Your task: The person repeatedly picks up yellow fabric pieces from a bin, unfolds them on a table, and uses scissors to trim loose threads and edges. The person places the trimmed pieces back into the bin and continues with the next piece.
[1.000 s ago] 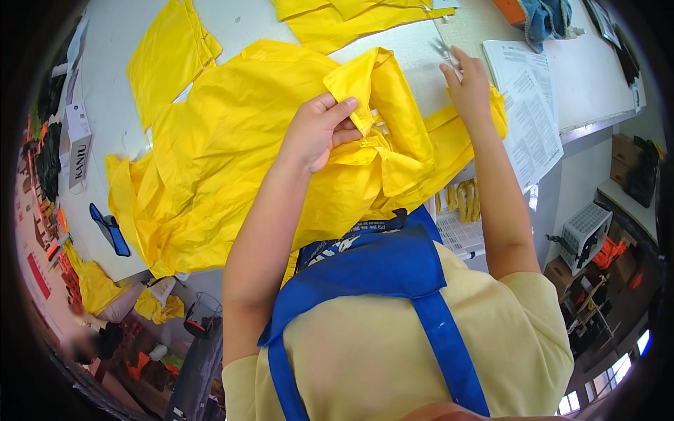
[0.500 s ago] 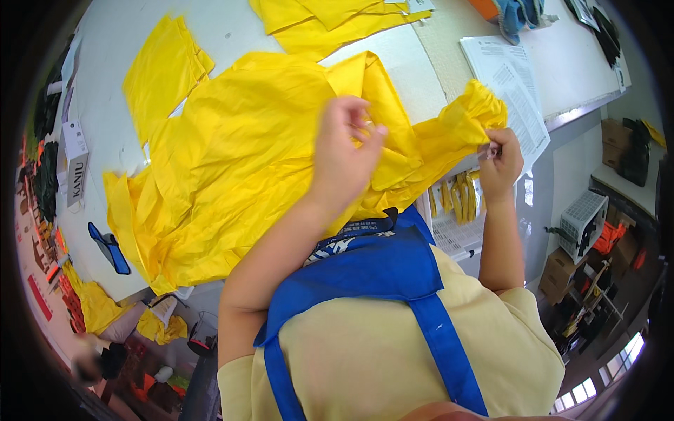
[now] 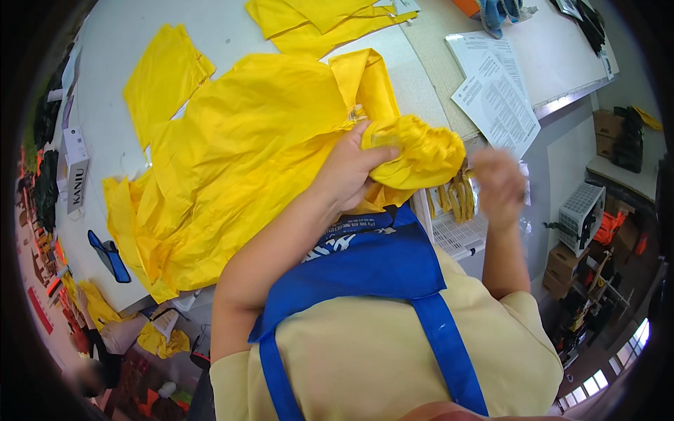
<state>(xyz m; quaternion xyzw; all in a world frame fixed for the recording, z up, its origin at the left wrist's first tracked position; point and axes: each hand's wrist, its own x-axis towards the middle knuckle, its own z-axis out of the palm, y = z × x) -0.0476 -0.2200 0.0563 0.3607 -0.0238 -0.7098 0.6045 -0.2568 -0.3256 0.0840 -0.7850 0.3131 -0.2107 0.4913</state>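
A yellow garment (image 3: 232,161) lies spread and creased over the white table in front of me. My left hand (image 3: 351,165) is closed on its gathered, elastic-looking sleeve end (image 3: 421,151), thumb on top and the fingers partly hidden by cloth. The sleeve end is folded back toward the garment's collar-like flap (image 3: 365,77). Just right of the sleeve end, my right hand (image 3: 498,182) is smeared by motion. Its fingers are too blurred to show whether anything is in them.
Folded yellow cloth pieces (image 3: 165,77) lie at the far left, and more yellow cloth (image 3: 316,21) at the back. Printed sheets (image 3: 498,98) rest at the right. A white drawer (image 3: 456,235) with yellow items stands below the table edge. Blue-handled scissors (image 3: 109,256) lie at left.
My left hand, empty before, has taken hold of the sleeve end, which has moved left. The right hand has let go of it and is moving beside it. The printed sheets have shifted.
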